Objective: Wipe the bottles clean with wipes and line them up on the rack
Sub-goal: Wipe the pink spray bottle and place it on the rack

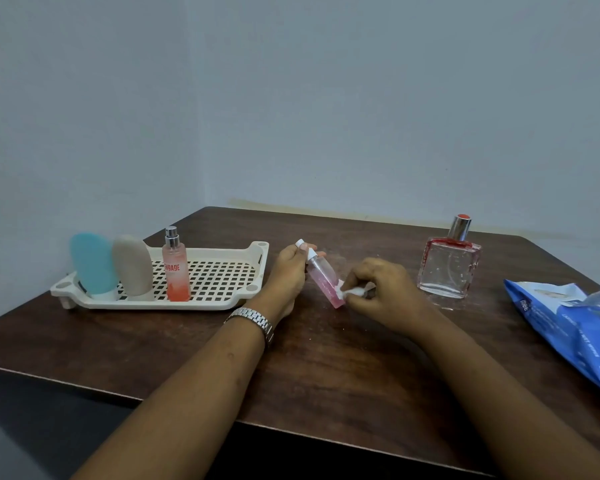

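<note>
— Where's the small pink bottle point(324, 282)?

— Held off the surface point(326, 368), tilted, between the rack point(201, 302) at the far left corner and the square glass bottle point(447, 268) toward the far right. The left hand point(290, 268) has its grip closed round the capped end. The right hand point(383, 292) pinches a wipe point(352, 292) against the base.

— What could go wrong?

— The grip sits high on the bottle, so I'd judge a hard rub at the base could twist it loose. A damp bottle may also slip. The right forearm passes near the glass bottle, and a wide swing might topple it.

— Anything unclear?

— The left fingers are mostly behind the bottle. I can't tell whether the white cap is seated or off. The wipe is largely buried in the right hand. The wipes pack point(568, 327) at the right edge is cut off.
</note>
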